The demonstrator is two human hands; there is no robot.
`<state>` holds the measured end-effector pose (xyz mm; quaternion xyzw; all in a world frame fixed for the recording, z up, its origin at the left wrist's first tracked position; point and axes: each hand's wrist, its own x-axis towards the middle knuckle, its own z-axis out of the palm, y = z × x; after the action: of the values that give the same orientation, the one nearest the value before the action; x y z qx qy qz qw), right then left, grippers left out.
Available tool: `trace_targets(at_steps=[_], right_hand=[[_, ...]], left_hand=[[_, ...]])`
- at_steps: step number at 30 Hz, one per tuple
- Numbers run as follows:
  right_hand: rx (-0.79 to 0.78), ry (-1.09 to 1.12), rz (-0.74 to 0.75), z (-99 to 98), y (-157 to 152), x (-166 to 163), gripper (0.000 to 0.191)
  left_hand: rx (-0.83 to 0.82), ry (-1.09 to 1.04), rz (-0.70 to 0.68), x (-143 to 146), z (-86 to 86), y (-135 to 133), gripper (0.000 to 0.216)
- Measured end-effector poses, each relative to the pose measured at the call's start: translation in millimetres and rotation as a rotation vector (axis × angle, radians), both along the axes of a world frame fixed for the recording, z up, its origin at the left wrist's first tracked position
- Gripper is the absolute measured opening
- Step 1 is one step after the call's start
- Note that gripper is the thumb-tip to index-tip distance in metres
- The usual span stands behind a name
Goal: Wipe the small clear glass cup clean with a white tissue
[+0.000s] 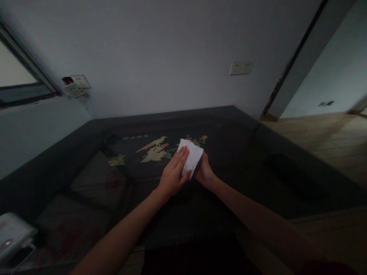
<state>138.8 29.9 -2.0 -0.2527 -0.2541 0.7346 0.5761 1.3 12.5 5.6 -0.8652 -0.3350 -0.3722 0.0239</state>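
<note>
A folded sheet of white paper [195, 156], perhaps a tissue, is held between my two hands above the dark table. My left hand [172, 172] presses its fingers together on the paper's face, with the thumb at its lower edge. From the other side, my right hand [205, 171] grips around the paper's right edge; most of its fingers are hidden behind. A dark patch shows beneath the paper by the right palm, and I cannot tell whether it is an object or shadow.
The dark glossy table [229, 133] bears a bird-and-flower picture [155, 149]. A long black object [292, 175] lies at right. At the left front stands a white device [14, 233] with a cable. Wall sockets [241, 68] sit behind, and more sockets [76, 86] at left.
</note>
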Motion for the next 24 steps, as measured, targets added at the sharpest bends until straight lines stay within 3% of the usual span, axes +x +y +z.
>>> trace_targets(at_steps=[3, 5, 12, 20, 24], right_hand=[[0.016, 0.021, -0.008, 3.0, 1.7, 1.3, 0.047], [0.002, 0.027, -0.002, 3.8, 2.2, 1.7, 0.047], [0.025, 0.005, -0.029, 3.4, 0.9, 2.3, 0.042], [0.083, -0.009, -0.019, 1.1, 0.7, 1.4, 0.043], [0.032, -0.038, 0.027, 0.9, -0.9, 0.2, 0.044]], left_hand=[[0.003, 0.031, -0.021, 2.5, 0.1, -1.3, 0.091], [-0.003, 0.039, -0.012, 4.9, 0.0, -2.6, 0.097], [-0.005, -0.075, -0.028, 5.0, 0.2, -4.0, 0.055], [-0.047, -0.246, -0.113, 3.2, -1.2, -7.3, 0.041], [-0.072, -0.293, -0.060, 3.7, -2.0, -7.7, 0.041]])
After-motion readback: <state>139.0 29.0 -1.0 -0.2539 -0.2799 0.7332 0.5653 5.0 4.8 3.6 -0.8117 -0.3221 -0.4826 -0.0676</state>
